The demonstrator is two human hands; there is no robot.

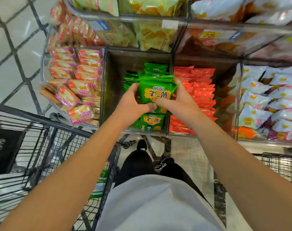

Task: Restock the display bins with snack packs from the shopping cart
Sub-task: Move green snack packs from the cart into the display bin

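A stack of green snack packs (pixel 157 92) is held between both hands over the middle display bin (pixel 115 72). My left hand (pixel 133 104) grips the stack's left side with curled fingers. My right hand (pixel 178 99) grips its right side, thumb across the front. More green packs (pixel 152 121) lie in the bin below and behind the stack. The black wire shopping cart (pixel 47 147) stands at the lower left, with a few green packs (pixel 100 180) visible through its wire side.
A bin of pink-wrapped biscuit packs (pixel 72 84) sits to the left, a bin of orange-red packs (pixel 202 90) to the right, and white packs (pixel 268 100) further right. An upper tier of clear bins (pixel 142 30) overhangs the back. A second cart (pixel 282 165) is at the right.
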